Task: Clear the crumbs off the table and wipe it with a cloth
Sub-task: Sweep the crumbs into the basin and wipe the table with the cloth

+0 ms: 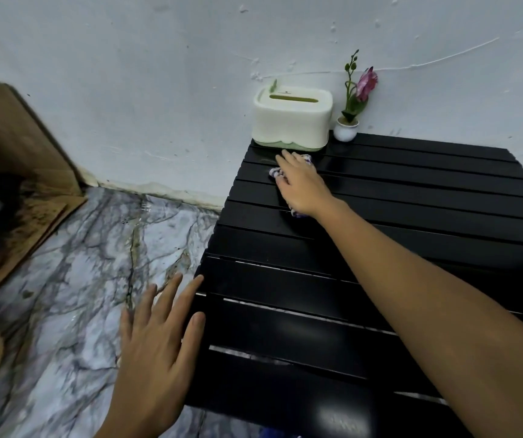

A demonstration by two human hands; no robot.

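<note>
A black slatted table point(411, 235) fills the right side of the view. My right hand point(301, 184) lies flat on a white and purple patterned cloth point(275, 172), pressing it on the far left part of the tabletop just in front of the tissue box. The hand hides most of the cloth; only its edges show. My left hand point(159, 339) hovers with fingers spread at the table's near left edge, fingertips touching the edge and holding nothing. I see no crumbs on the dark slats.
A cream tissue box point(291, 121) with a green base stands at the table's far left corner against the white wall. A small white pot with a pink flower point(348, 121) sits beside it. Marble floor point(64, 279) and cardboard point(17, 169) lie to the left.
</note>
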